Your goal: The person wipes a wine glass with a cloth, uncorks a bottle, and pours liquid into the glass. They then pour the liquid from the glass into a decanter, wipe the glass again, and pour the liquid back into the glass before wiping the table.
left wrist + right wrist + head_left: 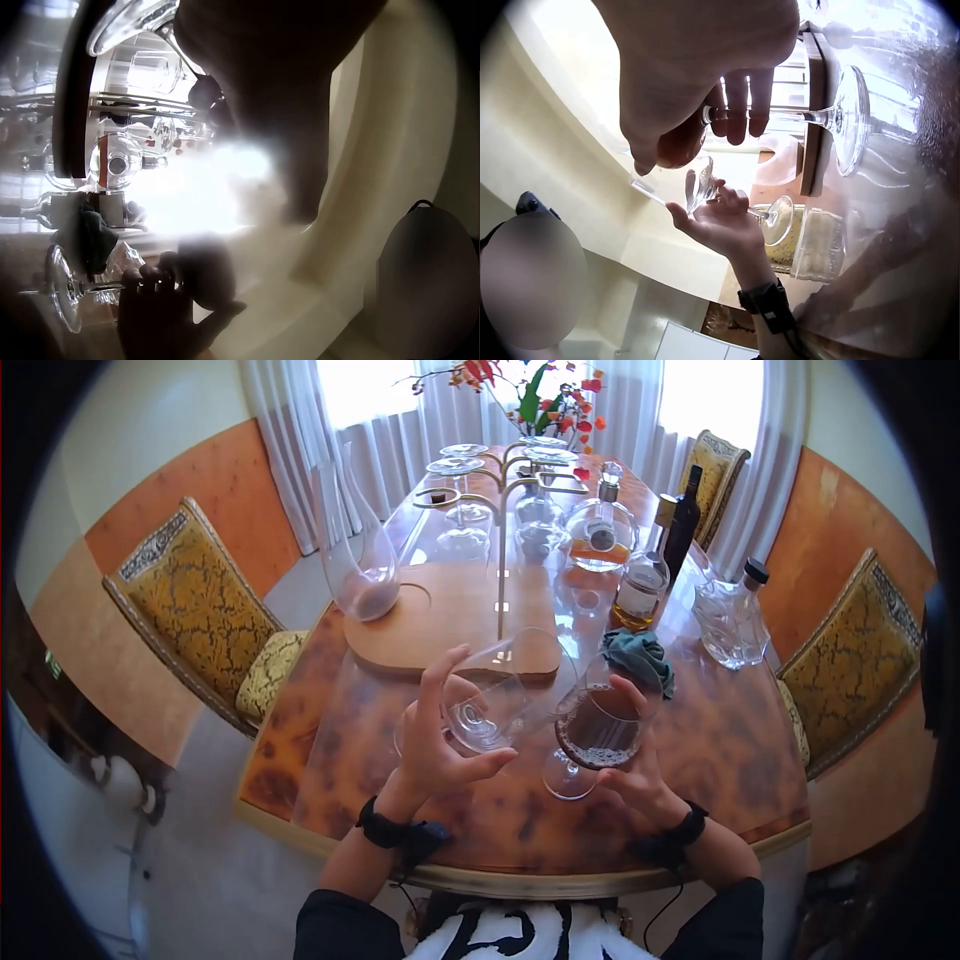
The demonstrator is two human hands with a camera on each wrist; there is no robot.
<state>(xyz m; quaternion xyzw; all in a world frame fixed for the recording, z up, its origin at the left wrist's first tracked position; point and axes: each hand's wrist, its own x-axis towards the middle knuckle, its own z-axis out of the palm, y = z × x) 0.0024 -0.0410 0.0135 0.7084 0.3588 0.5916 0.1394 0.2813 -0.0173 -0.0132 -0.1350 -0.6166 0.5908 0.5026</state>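
Note:
My left hand (425, 745) holds an empty clear wine glass (522, 678), tilted, its bowl leaning toward the other glass. In the right wrist view, the left hand's fingers (731, 199) curl at the base of that bowl, with the foot (780, 220) beyond them. My right hand (645, 775) grips a second wine glass (598, 726), which contains dark brown-red liquid with bubbles along its edge. The right wrist view shows its stem passing by the fingers (736, 109) and its round foot (850, 120) close over the shiny table. The two bowls are side by side, rims overlapping in the head view.
Beyond the hands lies a wooden board (460, 600) with a glass decanter (365, 575) and a metal stand (501, 550) hanging glasses. A crumpled green cloth (640, 658), liquor bottles (641, 585), a dark wine bottle (683, 525) and a stoppered decanter (735, 615) stand right.

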